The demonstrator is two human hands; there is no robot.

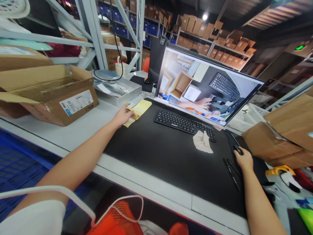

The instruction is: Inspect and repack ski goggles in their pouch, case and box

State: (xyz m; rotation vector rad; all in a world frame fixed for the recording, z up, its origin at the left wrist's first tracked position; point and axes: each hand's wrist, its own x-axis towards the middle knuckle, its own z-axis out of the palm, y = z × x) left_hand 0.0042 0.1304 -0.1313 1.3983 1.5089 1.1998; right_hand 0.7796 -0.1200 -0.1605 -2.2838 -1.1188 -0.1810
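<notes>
My left hand (123, 116) is at the left end of the black desk mat (158, 160), its fingers closed on the edge of a stack of yellow paper slips (142, 107). At the right, my right hand (244, 160) is wrapped over a black computer mouse (238, 150). Between the two hands lies a black keyboard (181, 122), with a crumpled white tissue (202, 142) against its right end. Two black pens (231, 174) rest beside my right hand. Behind the keyboard stands a lit monitor (207, 85) showing a camera picture of hands at a desk.
An open cardboard box (49, 94) and a shallow grey box (118, 93) stand at the left. More cartons (276, 143) and a yellow-topped roll (281, 173) crowd the right. A white cable (61, 189) crosses low in front. Beyond the rack posts, a person is partly visible.
</notes>
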